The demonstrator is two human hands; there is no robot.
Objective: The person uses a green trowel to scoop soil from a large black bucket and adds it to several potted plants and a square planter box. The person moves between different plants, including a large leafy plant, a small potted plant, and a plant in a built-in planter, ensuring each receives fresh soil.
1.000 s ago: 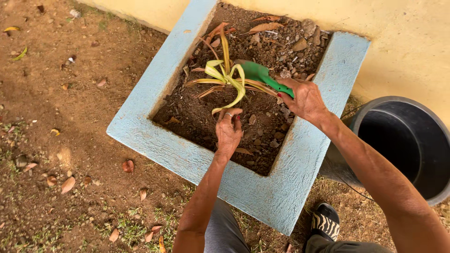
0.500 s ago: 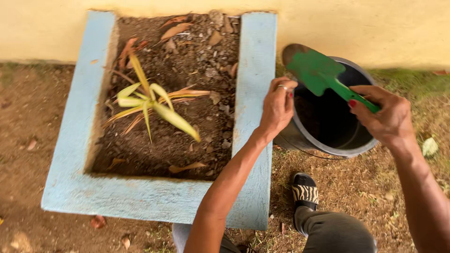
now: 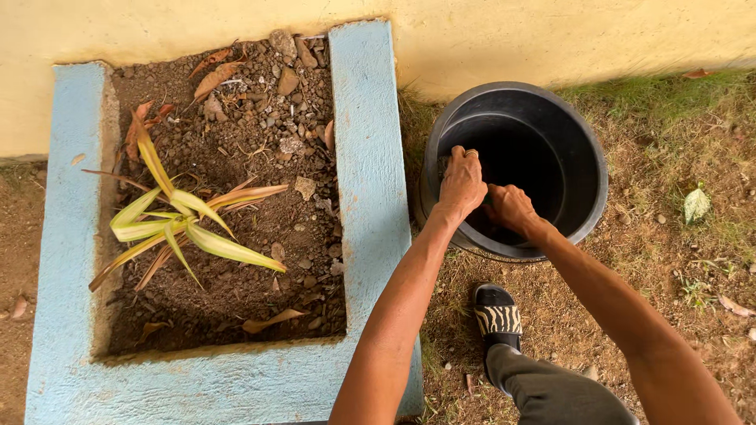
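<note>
- The left hand (image 3: 461, 185) rests on the near rim of the bucket (image 3: 587, 157), fingers curled over the edge and closed on it; a ring shows on one finger.
- The right hand (image 3: 512, 208) reaches down inside the bucket just beside the left hand, fist closed. What it holds is hidden in the dark interior, so the grip's contents cannot be told.
- The two hands are nearly touching, both at the bucket's near-left side.
- The bucket is black and round, standing upright on bare ground with thin grass, just right of the planter (image 3: 362, 142) and close to the yellow wall (image 3: 512, 39).
- The bucket's inside is in shadow; its contents cannot be made out.
- The planter is a square, pale blue concrete box set against the wall, filled with dark soil (image 3: 236, 291), small stones and dry leaves.
- A small plant (image 3: 177, 228) with long yellow-green leaves, some brown at the tips, stands in the left part of the soil, well apart from both hands.
- The left forearm crosses above the planter's right wall on its way to the bucket.
- A foot in a sandal (image 3: 497, 315) with a zebra-striped strap stands on the ground between planter and bucket, just below the bucket's near edge.
- A pale fallen leaf (image 3: 696, 205) lies on the grass to the right of the bucket.
</note>
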